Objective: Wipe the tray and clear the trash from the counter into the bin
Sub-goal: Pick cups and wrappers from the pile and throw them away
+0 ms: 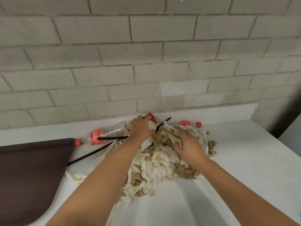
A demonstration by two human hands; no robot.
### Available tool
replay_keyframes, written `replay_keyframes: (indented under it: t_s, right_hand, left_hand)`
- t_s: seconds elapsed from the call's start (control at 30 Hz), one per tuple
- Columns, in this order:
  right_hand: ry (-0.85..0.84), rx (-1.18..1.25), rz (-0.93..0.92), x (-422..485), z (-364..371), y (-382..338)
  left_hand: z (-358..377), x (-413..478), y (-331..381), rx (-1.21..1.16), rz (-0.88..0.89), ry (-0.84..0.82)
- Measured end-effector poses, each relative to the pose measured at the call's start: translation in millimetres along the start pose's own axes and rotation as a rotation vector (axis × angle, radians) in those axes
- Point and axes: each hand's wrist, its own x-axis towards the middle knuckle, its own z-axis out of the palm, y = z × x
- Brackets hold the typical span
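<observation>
A heap of soiled white napkins and food scraps [156, 165] lies on the white counter [236, 160]. My left hand [141, 129] grips a red and white paper cup [152, 119] with tissue at the heap's far side. My right hand [187, 142] grips crumpled napkins on top of the heap. A dark brown tray [31, 176] lies at the left. Behind the heap lies an empty cola bottle [101, 135], and a second bottle [191, 123] shows at the right, partly hidden. Black straws [112, 137] cross the pile. No bin is in view.
A grey brick wall [146, 54] rises right behind the counter. One loose crumpled napkin [75, 175] lies beside the tray's edge. The counter's right edge [275, 136] drops off beside a dark gap.
</observation>
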Motion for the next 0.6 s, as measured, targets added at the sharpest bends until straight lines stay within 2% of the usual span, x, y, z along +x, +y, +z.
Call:
replay_keyframes:
  t_s: [0.07, 0.13, 0.23, 0.33, 0.6]
  right_hand:
    - [0.007, 0.157, 0.062, -2, -12, 1]
    - [0.039, 0.304, 0.147, -6, -23, 2]
    - [0.092, 0.523, 0.276, -12, -35, 8]
    - [0.128, 0.65, 0.344, -20, -46, 13]
    - [0.048, 0.811, 0.326, -51, -59, 27]
  left_hand:
    - [9, 14, 4, 0.199, 0.013, -0.027]
    - [13, 21, 10, 0.24, -0.008, -0.03]
    - [14, 23, 17, 0.151, -0.024, -0.021]
    - [5, 15, 18, 0.057, 0.014, 0.086]
    - [-33, -43, 41, -0.183, 0.002, 0.289]
